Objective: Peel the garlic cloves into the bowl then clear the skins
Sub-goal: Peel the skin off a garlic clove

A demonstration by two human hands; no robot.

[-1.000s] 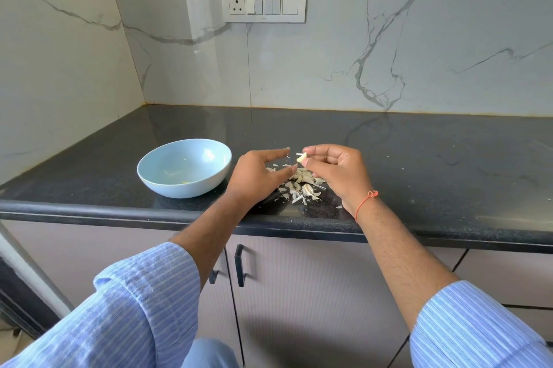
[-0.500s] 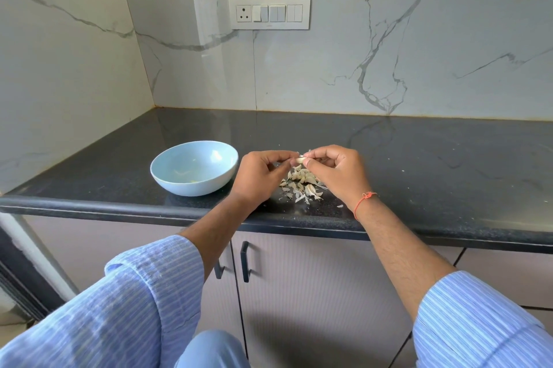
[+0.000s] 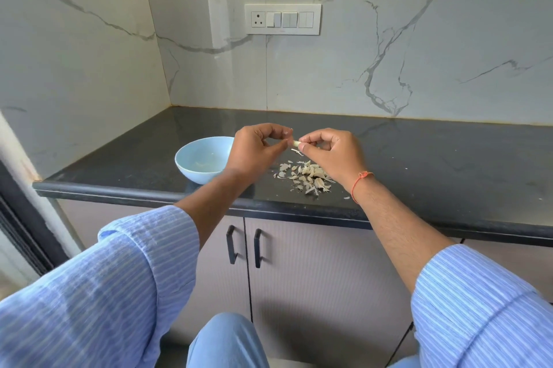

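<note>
A small pale garlic clove point(image 3: 296, 143) is held above the black counter between both hands. My right hand point(image 3: 332, 153) pinches it with thumb and forefinger. My left hand point(image 3: 257, 149) has its fingers curled and its fingertips meet the clove's left end, pinching at the skin. A strip of skin point(image 3: 296, 152) hangs under the clove. A pile of cloves and papery skins point(image 3: 306, 177) lies on the counter below my right hand. The light blue bowl point(image 3: 191, 155) stands left of my left hand, with a few pale pieces inside.
The black counter point(image 3: 434, 164) runs to the right and ends at a front edge over grey cabinet doors with black handles point(image 3: 244, 248). Marble walls close the back and left; a switch plate point(image 3: 282, 19) is on the back wall.
Both hands have lifted the clove higher off the counter, away from the pile. The camera view has shifted, so the bowl and pile sit lower and more central.
</note>
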